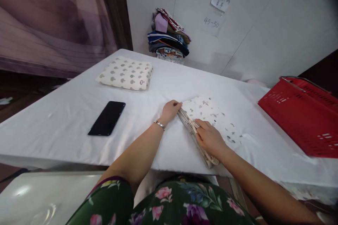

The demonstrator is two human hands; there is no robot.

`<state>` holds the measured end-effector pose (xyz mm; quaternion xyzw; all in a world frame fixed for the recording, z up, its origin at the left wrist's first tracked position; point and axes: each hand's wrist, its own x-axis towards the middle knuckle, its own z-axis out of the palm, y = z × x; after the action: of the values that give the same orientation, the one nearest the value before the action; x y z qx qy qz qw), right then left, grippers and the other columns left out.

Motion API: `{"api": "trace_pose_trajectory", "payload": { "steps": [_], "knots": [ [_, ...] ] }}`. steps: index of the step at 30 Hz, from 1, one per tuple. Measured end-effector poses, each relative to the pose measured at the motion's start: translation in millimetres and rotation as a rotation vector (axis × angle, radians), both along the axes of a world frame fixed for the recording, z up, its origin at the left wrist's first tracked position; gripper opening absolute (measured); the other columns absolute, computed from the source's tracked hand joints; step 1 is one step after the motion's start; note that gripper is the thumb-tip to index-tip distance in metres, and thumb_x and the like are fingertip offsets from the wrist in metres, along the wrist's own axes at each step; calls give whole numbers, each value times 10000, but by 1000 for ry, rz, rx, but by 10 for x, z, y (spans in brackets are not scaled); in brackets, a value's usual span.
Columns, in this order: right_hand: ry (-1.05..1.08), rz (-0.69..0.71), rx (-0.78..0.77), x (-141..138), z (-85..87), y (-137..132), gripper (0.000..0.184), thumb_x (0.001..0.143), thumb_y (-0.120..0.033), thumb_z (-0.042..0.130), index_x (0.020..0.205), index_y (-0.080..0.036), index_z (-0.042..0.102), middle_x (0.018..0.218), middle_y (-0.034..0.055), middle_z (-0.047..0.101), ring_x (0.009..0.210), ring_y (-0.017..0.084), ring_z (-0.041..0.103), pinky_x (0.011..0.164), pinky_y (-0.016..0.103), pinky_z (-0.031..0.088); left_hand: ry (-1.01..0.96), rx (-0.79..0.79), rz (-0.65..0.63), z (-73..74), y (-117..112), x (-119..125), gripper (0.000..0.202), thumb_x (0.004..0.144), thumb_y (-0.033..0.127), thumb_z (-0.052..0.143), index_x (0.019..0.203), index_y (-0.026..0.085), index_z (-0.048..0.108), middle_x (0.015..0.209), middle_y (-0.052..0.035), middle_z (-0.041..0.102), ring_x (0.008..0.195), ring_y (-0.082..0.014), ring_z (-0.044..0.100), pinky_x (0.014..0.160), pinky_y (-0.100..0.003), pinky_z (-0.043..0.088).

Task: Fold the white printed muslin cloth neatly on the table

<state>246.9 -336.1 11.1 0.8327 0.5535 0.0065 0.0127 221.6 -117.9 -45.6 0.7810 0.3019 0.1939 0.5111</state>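
A white cloth (206, 107) printed with small leaf-like motifs lies in folded layers near the table's front edge. My left hand (170, 110), with a bracelet at the wrist, pinches its far left corner. Partway along the layered left edge, my right hand (211, 139) has its fingers closed on the folds. The near end of the layers reaches the table's front edge. Further back on the left lies a folded cream cloth (126, 73) with grey-green mushroom-like prints, apart from both hands.
A black phone (107, 119) lies left of my left forearm on the white-covered table (148, 112). At the right stands a red plastic basket (303, 112). Stacked clothes (169, 38) rise by the back wall, beside handwritten paper signs (220, 0). A pale stool (52, 197) is at lower left.
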Motion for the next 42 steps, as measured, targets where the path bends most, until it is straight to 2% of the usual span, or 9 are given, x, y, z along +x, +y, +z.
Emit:
{"api": "trace_pose_trajectory", "payload": {
  "steps": [5, 8, 13, 16, 19, 27, 31, 34, 42],
  "knots": [
    [102, -59, -16, -17, -1, -16, 199, 868, -266, 456, 867, -174, 632, 1254, 86, 515, 1055, 224, 484, 859, 340, 431, 8, 1, 18, 5, 1, 5, 252, 785, 422, 541, 731, 191, 626, 743, -11, 661, 683, -147, 570, 618, -252, 397],
    [226, -93, 99, 4, 11, -77, 200, 882, -316, 449, 902, -201, 611, 1204, 64, 545, 1056, 195, 501, 834, 305, 425, 7, 2, 17, 2, 2, 7, 254, 781, 428, 550, 731, 191, 625, 738, -9, 659, 681, -146, 567, 612, -248, 396],
    [321, -242, 196, 60, -9, -179, 211, 890, -318, 418, 1003, -209, 559, 941, 29, 607, 771, 146, 545, 670, 259, 385, 9, -6, 6, -2, 1, 7, 251, 780, 429, 554, 739, 192, 627, 746, -5, 660, 669, -140, 561, 608, -243, 399],
    [311, -332, 122, 66, -20, -193, 174, 862, -339, 469, 926, -203, 557, 829, 14, 601, 666, 135, 512, 587, 246, 312, 9, -1, 7, -12, 2, 7, 263, 780, 444, 554, 747, 193, 627, 749, -6, 660, 667, -141, 559, 606, -245, 398],
    [295, -315, 72, 60, -5, -185, 154, 869, -296, 445, 790, -198, 534, 739, 3, 579, 661, 133, 494, 581, 242, 272, 0, -7, 4, -26, 7, 7, 268, 777, 454, 558, 745, 196, 624, 748, -5, 660, 670, -142, 561, 604, -245, 397],
    [318, -317, 70, 60, 15, -179, 110, 845, -268, 469, 774, -203, 522, 725, -9, 573, 657, 128, 484, 574, 243, 264, 1, -3, 7, -44, 18, 18, 272, 779, 455, 552, 750, 198, 637, 765, -15, 668, 697, -154, 576, 642, -256, 411],
    [410, -293, 143, 64, -1, -210, 114, 836, -277, 470, 754, -210, 512, 689, -23, 554, 645, 130, 485, 573, 241, 286, -11, 7, -3, -44, 20, 19, 270, 777, 451, 553, 744, 196, 636, 761, -18, 667, 703, -157, 577, 648, -258, 415],
    [361, -280, 184, 72, -1, -238, 120, 847, -262, 442, 759, -209, 505, 697, -17, 540, 649, 132, 479, 584, 245, 290, -6, 2, -3, -28, 17, 15, 270, 776, 452, 557, 743, 196, 638, 746, -18, 663, 706, -156, 577, 661, -258, 422],
    [374, -200, 47, 58, -18, -239, 92, 841, -271, 478, 808, -203, 529, 801, -5, 568, 715, 128, 505, 615, 240, 298, -2, 0, -5, -22, 14, 18, 276, 770, 463, 559, 740, 199, 632, 730, -17, 656, 701, -155, 575, 664, -256, 425]
  ]
}}
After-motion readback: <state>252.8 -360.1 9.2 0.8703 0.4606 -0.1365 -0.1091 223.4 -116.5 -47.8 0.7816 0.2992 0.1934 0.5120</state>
